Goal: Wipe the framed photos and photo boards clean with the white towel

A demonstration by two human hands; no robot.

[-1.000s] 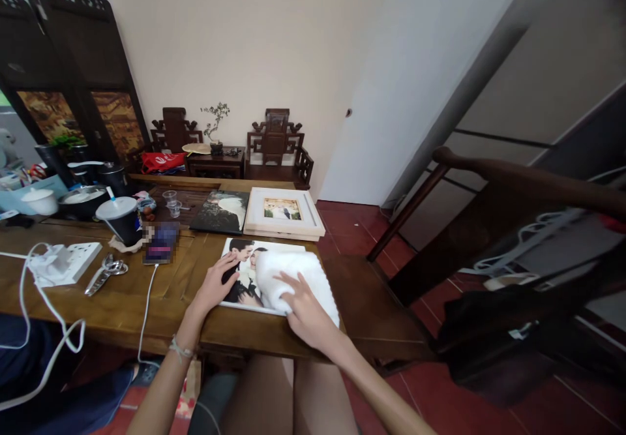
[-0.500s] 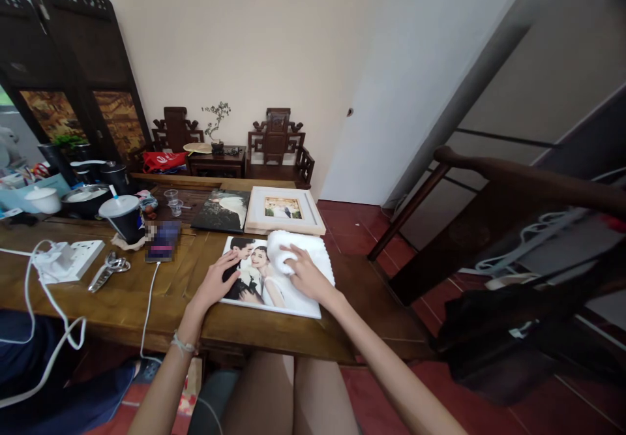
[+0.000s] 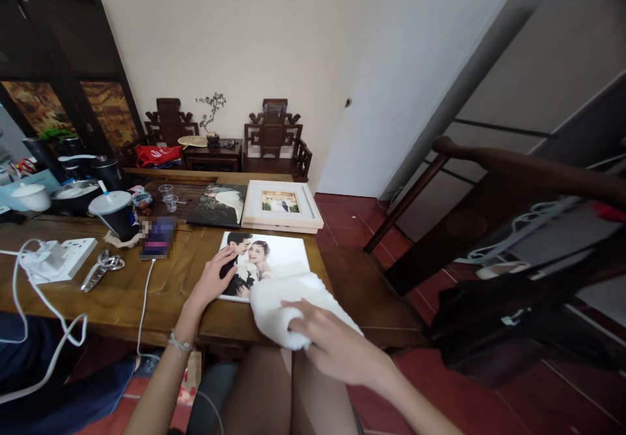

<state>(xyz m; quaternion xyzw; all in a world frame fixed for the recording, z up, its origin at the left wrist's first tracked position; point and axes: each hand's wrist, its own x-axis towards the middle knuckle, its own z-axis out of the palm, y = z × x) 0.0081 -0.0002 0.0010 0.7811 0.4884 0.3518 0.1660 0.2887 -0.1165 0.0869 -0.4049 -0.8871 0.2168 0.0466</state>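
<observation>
A photo panel [image 3: 286, 250] showing a couple lies flat at the front edge of the wooden table. My left hand [image 3: 215, 278] rests with fingers stretched over the panel's left side. My right hand [image 3: 327, 337] grips a fluffy white cloth [image 3: 288, 291], its fingers pressed into the folds. The cloth covers the lower right of the panel and hangs past the table's edge above my lap. Behind the panel are a dark photo panel [image 3: 218, 205] and a pale framed picture [image 3: 281, 203], side by side.
On the left are a phone [image 3: 157, 238] on a cable, a lidded cup [image 3: 117, 216] with a straw, keys [image 3: 102, 269] and a white power strip [image 3: 68, 259]. A dark wooden chair [image 3: 489, 207] stands to the right. Another person's leg [image 3: 73, 383] shows at lower left.
My right hand has drawn the white cloth down and toward me, from the panel's right half to its near edge. The left hand has stayed on the panel. The view has shifted slightly.
</observation>
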